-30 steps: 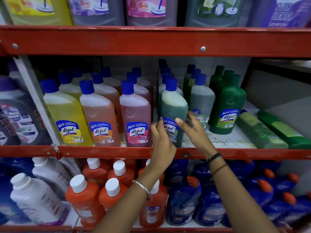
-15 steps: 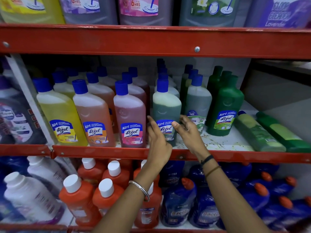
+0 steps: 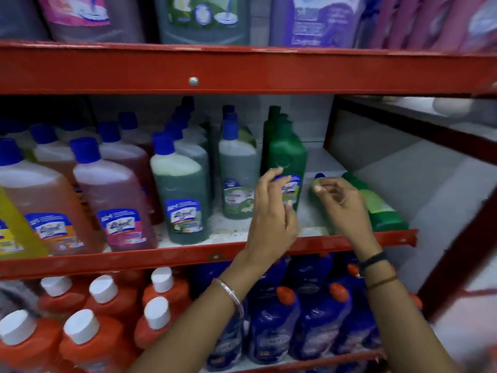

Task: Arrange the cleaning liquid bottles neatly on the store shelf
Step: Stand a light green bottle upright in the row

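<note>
On the middle shelf [image 3: 204, 254] stand rows of blue-capped bottles: orange [image 3: 40, 200], pink [image 3: 113, 195], two grey-green ones [image 3: 180, 189] [image 3: 236, 170], then a dark green bottle [image 3: 287, 154]. Two green bottles [image 3: 376, 203] lie on their sides at the shelf's right end. My left hand [image 3: 274, 214] is open, fingers apart, just in front of the dark green bottle's label. My right hand [image 3: 341, 203] hovers open over the nearer lying green bottle, fingers curled and apart. Neither hand grips anything.
A red shelf beam [image 3: 242, 71] runs overhead with large refill bottles [image 3: 201, 17] above it. Below, orange bottles with white caps [image 3: 102, 305] and dark blue bottles [image 3: 309, 319] fill the lower shelf. A red upright [image 3: 457, 251] bounds the right side.
Both hands have let go of the front grey-green bottle and moved right, toward the dark green bottle and the lying green bottles. The view has shifted right as well.
</note>
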`<state>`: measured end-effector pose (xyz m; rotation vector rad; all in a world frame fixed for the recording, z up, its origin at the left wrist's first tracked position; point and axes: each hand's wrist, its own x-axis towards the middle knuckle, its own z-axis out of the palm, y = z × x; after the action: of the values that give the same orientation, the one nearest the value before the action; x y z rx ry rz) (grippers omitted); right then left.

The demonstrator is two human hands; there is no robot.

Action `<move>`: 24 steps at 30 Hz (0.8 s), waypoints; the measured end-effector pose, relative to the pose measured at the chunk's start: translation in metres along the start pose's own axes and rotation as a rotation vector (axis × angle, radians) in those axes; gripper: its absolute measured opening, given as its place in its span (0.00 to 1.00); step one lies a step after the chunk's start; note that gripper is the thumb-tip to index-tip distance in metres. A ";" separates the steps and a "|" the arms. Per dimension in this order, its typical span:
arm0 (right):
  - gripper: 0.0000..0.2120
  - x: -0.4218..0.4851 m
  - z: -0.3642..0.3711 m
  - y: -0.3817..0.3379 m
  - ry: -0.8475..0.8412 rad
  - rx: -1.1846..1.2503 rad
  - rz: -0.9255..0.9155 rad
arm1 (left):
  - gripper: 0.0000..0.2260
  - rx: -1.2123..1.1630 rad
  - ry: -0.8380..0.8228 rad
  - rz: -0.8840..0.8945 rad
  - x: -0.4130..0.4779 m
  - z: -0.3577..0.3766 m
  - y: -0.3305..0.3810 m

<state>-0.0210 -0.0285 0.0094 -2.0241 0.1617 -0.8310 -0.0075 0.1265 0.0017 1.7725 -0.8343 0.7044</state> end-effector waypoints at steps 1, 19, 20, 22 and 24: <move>0.09 0.007 -0.013 0.012 0.037 -0.090 0.034 | 0.18 0.010 -0.067 -0.019 0.004 0.018 0.000; 0.15 0.043 -0.041 0.058 -0.210 -0.502 0.368 | 0.20 -0.366 -0.367 -1.112 0.054 0.130 -0.015; 0.17 0.044 -0.043 0.062 -0.204 -0.427 0.392 | 0.21 -0.392 -0.355 -1.105 0.053 0.128 -0.016; 0.20 0.044 -0.046 0.066 -0.211 -0.218 0.449 | 0.20 -0.433 -0.362 -1.059 0.051 0.118 -0.014; 0.24 0.041 -0.052 0.066 -0.274 0.003 0.474 | 0.13 -0.468 -0.380 -0.978 0.049 0.104 -0.008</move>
<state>-0.0081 -0.1200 -0.0037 -1.9588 0.4610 -0.2547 0.0364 0.0193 0.0026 1.6237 -0.2394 -0.4465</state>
